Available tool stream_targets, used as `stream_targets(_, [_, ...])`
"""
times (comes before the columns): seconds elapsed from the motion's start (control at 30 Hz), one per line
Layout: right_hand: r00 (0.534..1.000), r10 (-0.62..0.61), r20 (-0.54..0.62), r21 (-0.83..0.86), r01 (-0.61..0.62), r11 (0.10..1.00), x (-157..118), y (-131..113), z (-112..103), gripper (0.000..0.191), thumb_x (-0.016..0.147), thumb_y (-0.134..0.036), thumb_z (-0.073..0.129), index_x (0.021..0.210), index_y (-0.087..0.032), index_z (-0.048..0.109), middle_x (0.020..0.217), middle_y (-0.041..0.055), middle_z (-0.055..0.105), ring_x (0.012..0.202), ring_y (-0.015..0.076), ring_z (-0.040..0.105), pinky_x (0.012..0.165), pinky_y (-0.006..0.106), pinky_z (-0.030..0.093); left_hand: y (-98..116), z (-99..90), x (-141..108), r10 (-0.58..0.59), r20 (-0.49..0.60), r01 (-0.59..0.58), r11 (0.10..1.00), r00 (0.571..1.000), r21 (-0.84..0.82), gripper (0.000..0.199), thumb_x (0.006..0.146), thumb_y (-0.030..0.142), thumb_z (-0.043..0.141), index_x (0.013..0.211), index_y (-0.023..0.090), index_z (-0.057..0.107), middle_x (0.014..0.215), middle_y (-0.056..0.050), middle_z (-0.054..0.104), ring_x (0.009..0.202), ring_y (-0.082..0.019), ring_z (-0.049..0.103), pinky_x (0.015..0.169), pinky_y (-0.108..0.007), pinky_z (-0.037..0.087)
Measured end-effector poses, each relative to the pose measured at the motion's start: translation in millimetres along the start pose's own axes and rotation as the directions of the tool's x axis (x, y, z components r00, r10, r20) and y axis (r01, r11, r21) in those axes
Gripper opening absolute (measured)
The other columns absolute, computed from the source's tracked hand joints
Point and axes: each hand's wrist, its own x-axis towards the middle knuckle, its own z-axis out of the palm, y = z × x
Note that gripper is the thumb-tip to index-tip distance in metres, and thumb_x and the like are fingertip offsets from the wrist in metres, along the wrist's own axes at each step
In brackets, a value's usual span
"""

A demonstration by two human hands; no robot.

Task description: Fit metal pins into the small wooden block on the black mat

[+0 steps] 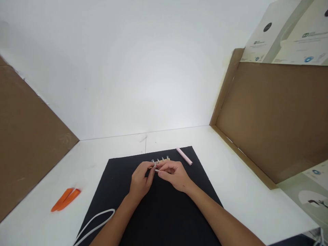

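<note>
Both hands meet over the upper part of a black mat (164,208). My left hand (142,177) has its thumb and fingers pinched around a small pale, metallic-looking piece (155,165). Close beside it, my right hand (174,174) pinches a thin light-coloured stick (157,170) whose tip points toward the left fingers. Just behind the fingers lies a small wooden strip (166,160) with several upright metal pegs; the hands hide part of it. A pale pink bar (184,156) rests on the mat to the right, touched by neither hand.
Two orange pieces (66,199) lie on the white table (94,150) at the left. A white cable (98,225) loops over the mat's lower left, beside the left forearm. Brown cardboard panels (28,136) stand left and right, with a white wall behind.
</note>
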Motion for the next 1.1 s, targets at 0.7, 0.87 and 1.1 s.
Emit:
stream_targets(0.7, [0.989, 0.136, -0.066, 0.119, -0.127, 0.985, 2.4, -2.4, 2.3, 0.018, 0.071, -0.034, 0.079, 0.077, -0.018, 0.074, 0.087, 0.0055, 0.075, 0.074, 0.0179, 0.071, 0.074, 0.033, 0.056, -1.3, 0.9, 0.4, 0.055, -0.026, -0.056, 0.998, 0.998, -0.028, 0.013, 0.089, 0.009, 0.055, 0.096, 0.017, 0.062, 0.088, -0.005, 0.066, 0.084, -0.016, 0.062, 0.077, -0.028, 0.052])
stream_targets(0.87, [0.999, 0.046, -0.006, 0.05, -0.045, 0.998, -0.1, 0.7, -0.3, 0.01, 0.074, -0.03, 0.078, 0.075, -0.02, 0.076, 0.102, 0.0076, 0.074, 0.093, 0.0225, 0.069, 0.083, 0.036, 0.054, -1.4, 0.8, 0.8, 0.038, -0.044, -0.039, 0.999, 0.998, -0.023, 0.012, 0.089, 0.01, 0.055, 0.095, 0.018, 0.062, 0.088, -0.005, 0.065, 0.083, -0.015, 0.062, 0.075, -0.027, 0.052])
stream_targets(1.1, [0.999, 0.047, -0.001, 0.072, -0.047, 0.996, 1.4, -3.4, 0.9, 0.013, 0.075, -0.032, 0.076, 0.078, -0.02, 0.076, 0.099, 0.0062, 0.073, 0.082, 0.0184, 0.068, 0.078, 0.034, 0.054, -1.2, 0.2, 1.7, 0.042, -0.027, -0.043, 0.999, 0.999, -0.032, 0.012, 0.089, 0.009, 0.055, 0.094, 0.018, 0.062, 0.086, -0.004, 0.065, 0.082, -0.015, 0.062, 0.074, -0.028, 0.052])
